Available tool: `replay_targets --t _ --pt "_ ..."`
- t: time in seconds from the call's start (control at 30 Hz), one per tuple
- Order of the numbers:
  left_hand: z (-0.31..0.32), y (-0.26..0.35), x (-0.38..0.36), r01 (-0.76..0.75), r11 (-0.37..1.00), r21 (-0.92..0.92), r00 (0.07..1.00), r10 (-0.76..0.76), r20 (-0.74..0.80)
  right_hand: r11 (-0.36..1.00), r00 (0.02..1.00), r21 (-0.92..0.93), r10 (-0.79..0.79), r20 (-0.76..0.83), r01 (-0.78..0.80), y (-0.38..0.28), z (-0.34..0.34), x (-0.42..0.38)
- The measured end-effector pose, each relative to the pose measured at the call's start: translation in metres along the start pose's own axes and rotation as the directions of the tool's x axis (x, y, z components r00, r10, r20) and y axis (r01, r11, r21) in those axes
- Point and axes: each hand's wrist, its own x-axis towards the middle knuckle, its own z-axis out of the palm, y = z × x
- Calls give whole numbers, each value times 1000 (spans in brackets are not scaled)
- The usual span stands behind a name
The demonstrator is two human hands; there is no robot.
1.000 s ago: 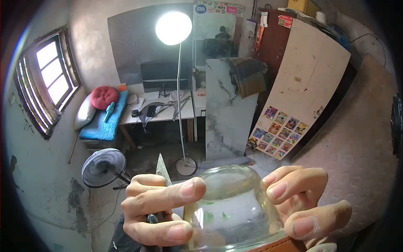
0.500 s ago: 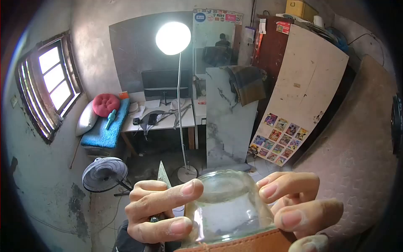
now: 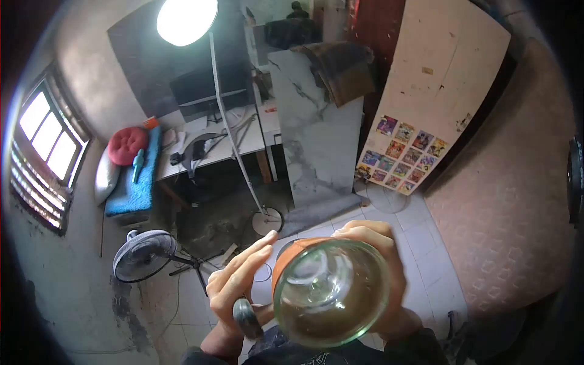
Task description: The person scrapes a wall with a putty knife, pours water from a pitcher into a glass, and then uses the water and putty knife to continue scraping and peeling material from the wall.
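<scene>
"Your right hand (image 3: 391, 261) grasps the clear, greenish glass jar (image 3: 331, 304), low before you."

"How far along?"

"Its orange-brown leather band (image 3: 291, 252) is around it; whether fastened, I can't tell. Your left hand (image 3: 227, 288) holds a dark, rounded handle (image 3: 247, 317), above pale floor tiles (image 3: 418, 243)."

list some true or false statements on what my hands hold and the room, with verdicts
The right hand holds a glass jar. True.
The left hand is empty. False: it holds a dark handle.
The standing lamp is switched off. False: it is lit.
A red cushion rests on the blue mat. True.
The fan is blue and square. False: it is grey and round.
</scene>
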Motion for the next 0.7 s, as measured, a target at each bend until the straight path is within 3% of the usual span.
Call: replay_targets --t 0.07,0.13,0.2,0.27,0.33,0.4,0.43,0.47,0.5,0.53,0.57,0.6,0.7 --pt "7 -28 -16 241 969 -55 969 -238 61 989 987 59 127 102 -134 52 6 -23" --pt "15 -72 -46 265 952 153 955 -281 93 924 932 135 349 96 -359 119 29 -67" --pt "23 -112 -93 582 806 111 799 -592 109 887 892 87 449 54 -453 189 54 -114" --pt "35 -137 -125 773 606 187 593 -795 127 864 869 -104 496 4 -492 251 77 -164" --pt "43 -176 -182 889 408 209 383 -911 151 809 816 -107 577 -39 -578 319 110 -235" --pt "52 -215 -251 904 406 132 364 -894 262 752 759 -98 647 -76 -651 381 143 -303" --pt "57 -233 -284 953 298 55 273 -922 274 754 763 -118 638 -98 -646 411 160 -338" --pt "67 -250 -307 983 182 -19 179 -941 287 711 726 -146 676 -126 -688 439 179 -372" --pt "82 -265 -326 988 -27 -152 12 -968 250 683 704 -168 690 -167 -710 466 198 -403" --pt "92 -280 -345 932 -228 -282 -165 -959 229 652 678 -186 705 -209 -735 488 219 -435" --pt "86 -307 -397 795 -408 -448 -266 -899 346 592 615 -167 759 -214 -789 511 237 -464" --pt "87 -323 -429 798 -416 -436 -280 -897 342 579 601 -161 769 -217 -799 531 253 -492" --pt "83 -370 -527 594 -463 -658 -305 -886 348 400 477 -290 832 -283 -869 588 299 -570"
